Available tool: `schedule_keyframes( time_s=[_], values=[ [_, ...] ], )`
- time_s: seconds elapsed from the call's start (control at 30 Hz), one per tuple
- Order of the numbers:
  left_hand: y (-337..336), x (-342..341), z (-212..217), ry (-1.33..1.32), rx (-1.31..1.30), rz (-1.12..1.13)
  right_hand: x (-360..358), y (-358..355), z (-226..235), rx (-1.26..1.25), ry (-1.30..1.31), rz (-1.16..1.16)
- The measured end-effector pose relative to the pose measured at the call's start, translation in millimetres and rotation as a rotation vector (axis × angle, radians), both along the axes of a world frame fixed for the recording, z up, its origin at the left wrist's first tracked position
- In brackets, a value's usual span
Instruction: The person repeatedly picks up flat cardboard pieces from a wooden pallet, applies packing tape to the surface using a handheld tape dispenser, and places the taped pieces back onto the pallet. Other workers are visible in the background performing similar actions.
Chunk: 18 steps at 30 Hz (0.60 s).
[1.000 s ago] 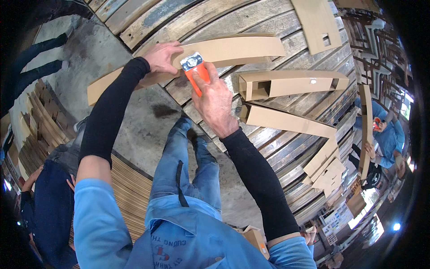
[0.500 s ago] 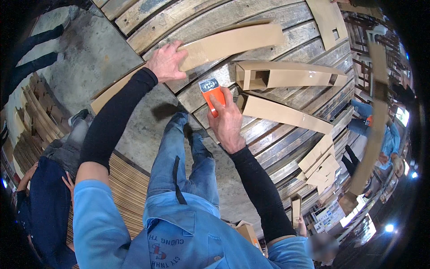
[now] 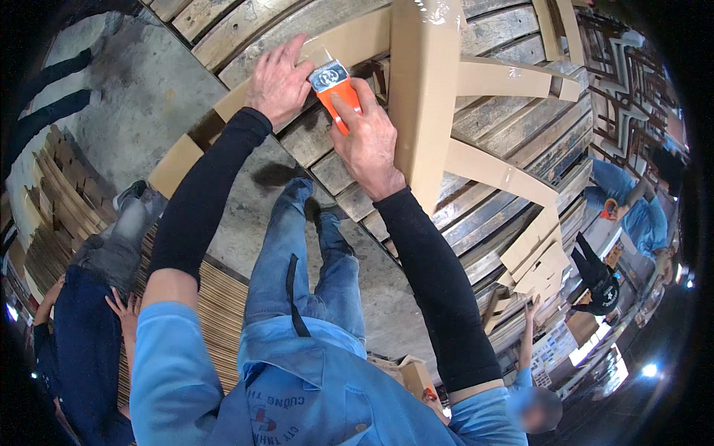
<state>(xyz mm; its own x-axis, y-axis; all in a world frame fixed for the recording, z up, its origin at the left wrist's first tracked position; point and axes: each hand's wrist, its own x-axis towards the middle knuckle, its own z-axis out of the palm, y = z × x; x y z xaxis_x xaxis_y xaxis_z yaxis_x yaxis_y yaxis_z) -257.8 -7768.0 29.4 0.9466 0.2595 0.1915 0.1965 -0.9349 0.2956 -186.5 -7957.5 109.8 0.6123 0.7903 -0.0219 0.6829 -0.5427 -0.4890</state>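
My right hand (image 3: pixel 368 141) is closed around an orange hand-held tape dispenser (image 3: pixel 338 97) with a dark metallic front. The dispenser's front touches or nearly touches a long narrow cardboard carton (image 3: pixel 349 37) lying on the slatted wooden table. A strip of clear tape (image 3: pixel 320 56) shows on the carton just ahead of the dispenser. Left of it, my left hand (image 3: pixel 279 85) rests on the same carton with its fingers stretched out. The carton's near end (image 3: pixel 178 165), showing an opening, juts past the table edge under my left forearm.
Another long carton (image 3: pixel 424 97), taped at its top, stands across the view right beside my right hand. Further cartons (image 3: pixel 502 175) and flat cardboard pieces (image 3: pixel 537 260) lie on the slats (image 3: pixel 476 212). Stacked cardboard (image 3: pixel 197 327) and a person (image 3: pixel 93 334) are at left; other people are at right.
My right hand and the tape dispenser have moved up and left, close to my left hand. A long carton has come in across the table; the blurred one at far right is gone.
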Motion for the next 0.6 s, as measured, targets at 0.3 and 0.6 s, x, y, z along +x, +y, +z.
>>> schedule_keyframes(
  time_s=[0.3, 0.6],
  values=[
    [-4.1, 6.5, 10.5, 0.21, -0.01, -0.039, -19.7, -35.4, 15.6, -0.019, 0.065, -0.001],
    [-12.7, 8.6, 6.1, 0.187, 0.036, 0.036, -10.8, 24.6, 17.4, -0.322, -0.175, 0.058]
  ],
)
